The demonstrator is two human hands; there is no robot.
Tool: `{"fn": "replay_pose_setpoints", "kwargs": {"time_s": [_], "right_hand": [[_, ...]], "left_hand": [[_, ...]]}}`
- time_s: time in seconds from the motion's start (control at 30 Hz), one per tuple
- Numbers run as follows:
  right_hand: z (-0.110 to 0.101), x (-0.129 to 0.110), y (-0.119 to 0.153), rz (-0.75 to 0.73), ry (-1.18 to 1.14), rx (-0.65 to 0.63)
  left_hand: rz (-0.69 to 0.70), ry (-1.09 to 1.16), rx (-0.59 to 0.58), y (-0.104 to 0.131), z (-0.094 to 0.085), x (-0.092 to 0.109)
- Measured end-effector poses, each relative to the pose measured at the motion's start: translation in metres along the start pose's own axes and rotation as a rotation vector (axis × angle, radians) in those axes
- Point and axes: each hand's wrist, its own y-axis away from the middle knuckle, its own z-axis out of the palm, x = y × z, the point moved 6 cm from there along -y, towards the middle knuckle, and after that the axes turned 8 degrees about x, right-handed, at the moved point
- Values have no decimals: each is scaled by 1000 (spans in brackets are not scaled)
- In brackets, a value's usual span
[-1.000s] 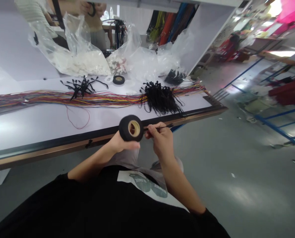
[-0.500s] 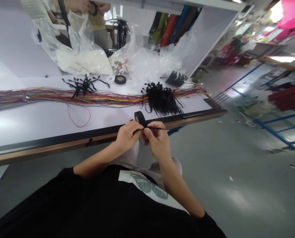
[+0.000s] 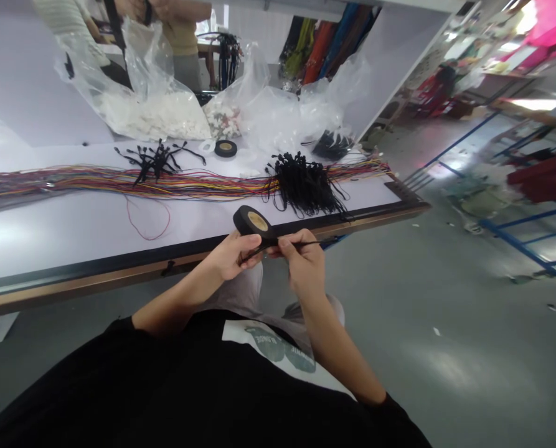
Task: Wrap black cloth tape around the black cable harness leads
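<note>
One workbench (image 3: 72,230) crosses left and centre frame. At centre, the left hand (image 3: 231,256) holds a tilted black tape roll (image 3: 254,221), core facing up; the right hand (image 3: 306,261) pinches a thin black cable (image 3: 314,242), long axis left-right, rising slightly rightward. Risk: uneven pull could make the cable slip.

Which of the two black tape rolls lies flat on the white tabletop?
The black tape roll beyond the thin multicoloured wires; the other black tape roll is tilted in the bare left hand.
</note>
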Motion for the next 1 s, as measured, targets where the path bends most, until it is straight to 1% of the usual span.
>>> {"fn": "replay_pose_setpoints", "kwargs": {"time_s": [0.03,0.1,0.17,0.23,0.27,0.3,0.33,0.4,0.43,0.47,0.53,0.6,0.63,0.67,0.73,0.8,0.87,0.9,0.93,1.0], "right_hand": [[-2,3,-2,53,-60,24],[-7,4,-6,91,-71,65],[-13,-4,-8,30,85,66],[-17,-17,-8,-85,281,17],[-17,-23,-7,-152,341,-17],[-17,-30,-6,-220,365,-49],[-16,-35,-4,-287,361,-72],[-15,-43,1,-392,322,-78],[-15,-44,2,-404,309,-58],[-15,-41,3,-382,300,-32],[-12,-30,3,-255,261,-19],[-5,-15,4,-100,188,-68],[-1,-10,5,-47,144,-95],[2,-6,6,-12,108,-113],[4,-3,5,4,76,-88],[0,-5,3,-35,98,-19],[-5,-8,1,-93,150,35],[-7,-8,0,-116,170,36],[-7,-8,0,-133,183,21],[-6,-7,0,-161,196,-32]], "left_hand": [[21,0,1,4,1,2],[52,5,-74,11,2,8],[121,-86,-208,18,3,18],[173,-193,-392,23,8,22],[174,-226,-425,23,10,22],[156,-242,-383,21,9,21],[127,-255,-281,16,7,18],[82,-310,-24,9,1,14],[86,-351,61,7,0,14],[108,-397,95,6,2,15],[175,-480,99,4,8,18],[231,-541,120,4,10,21],[244,-561,134,4,10,21],[249,-570,149,5,11,22],[227,-535,178,8,12,21],[133,-388,238,11,9,17],[-39,-160,293,12,3,10],[-136,-44,283,12,2,5],[-225,58,232,11,2,0],[-347,201,58,8,6,-7]]}}
